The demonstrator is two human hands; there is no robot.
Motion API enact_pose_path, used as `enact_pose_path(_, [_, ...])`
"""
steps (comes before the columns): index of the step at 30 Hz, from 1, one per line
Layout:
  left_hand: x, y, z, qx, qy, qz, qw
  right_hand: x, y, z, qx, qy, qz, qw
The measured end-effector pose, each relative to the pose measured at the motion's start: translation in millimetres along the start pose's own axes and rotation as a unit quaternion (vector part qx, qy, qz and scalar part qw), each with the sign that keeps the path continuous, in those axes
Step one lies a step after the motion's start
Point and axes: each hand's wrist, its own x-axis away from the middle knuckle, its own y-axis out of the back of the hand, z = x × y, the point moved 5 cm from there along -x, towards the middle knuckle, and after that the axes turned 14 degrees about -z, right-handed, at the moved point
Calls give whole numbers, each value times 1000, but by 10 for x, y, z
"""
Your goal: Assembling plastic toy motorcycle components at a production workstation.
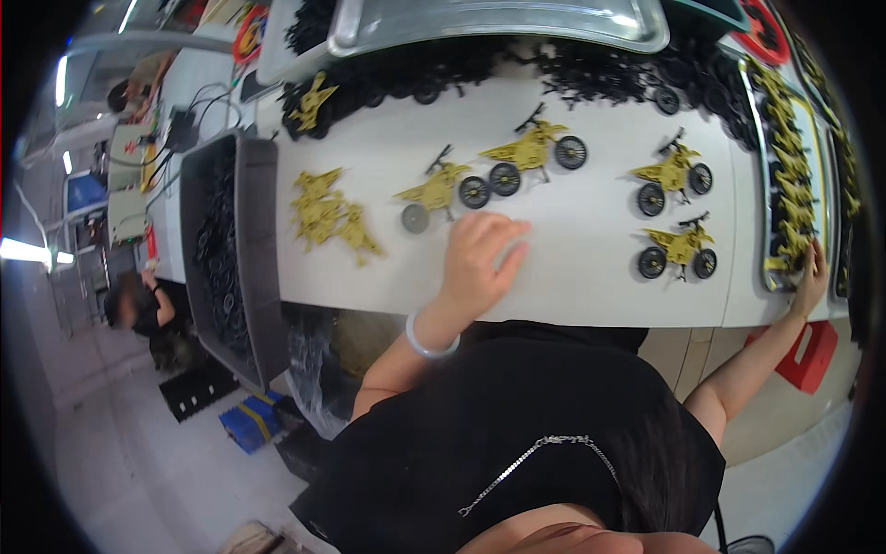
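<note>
My left hand (477, 265), with a pale bangle at its wrist, hovers over the near side of the white table. Its fingers are loosely bent, thumb apart, and nothing shows between them. Just beyond it stand two yellow toy motorcycles; the nearer-left toy motorcycle (436, 192) has one black wheel and a greyish disc at its other end, while the other toy motorcycle (531, 148) has two black wheels. Far to the right, my right hand (810, 280) reaches to the near end of a metal tray (752, 120), its fingers closed against the last toy motorcycle (787, 254) in a row.
Two toy motorcycles (678, 251) stand right of centre. Yellow body parts (323, 217) lie in a pile at left, beside a grey bin (272, 240) of black rings. Black parts (609, 74) heap along the back under a metal tray (498, 28). A red container (810, 360) sits below the right edge.
</note>
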Motion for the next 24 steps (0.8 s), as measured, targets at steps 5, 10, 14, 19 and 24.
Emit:
enact_pose_path(5, [-170,554,561,-229,54,-86,968,504,-89,897,1,17,-195,981])
enact_pose_path(10, [-50,604,821,-194,99,0,976,933,-748,1622,-139,63,-95,984])
enact_pose_path(14, [108,409,671,-103,84,-33,991,1617,-1282,2541,-137,185,71,971])
enact_pose_path(19, [157,768,697,-245,80,-123,958,2531,-1706,3555,-150,302,252,907])
enact_pose_path(24, [417,1062,973,-340,223,-126,905,3064,-1995,3872,-91,364,359,855])
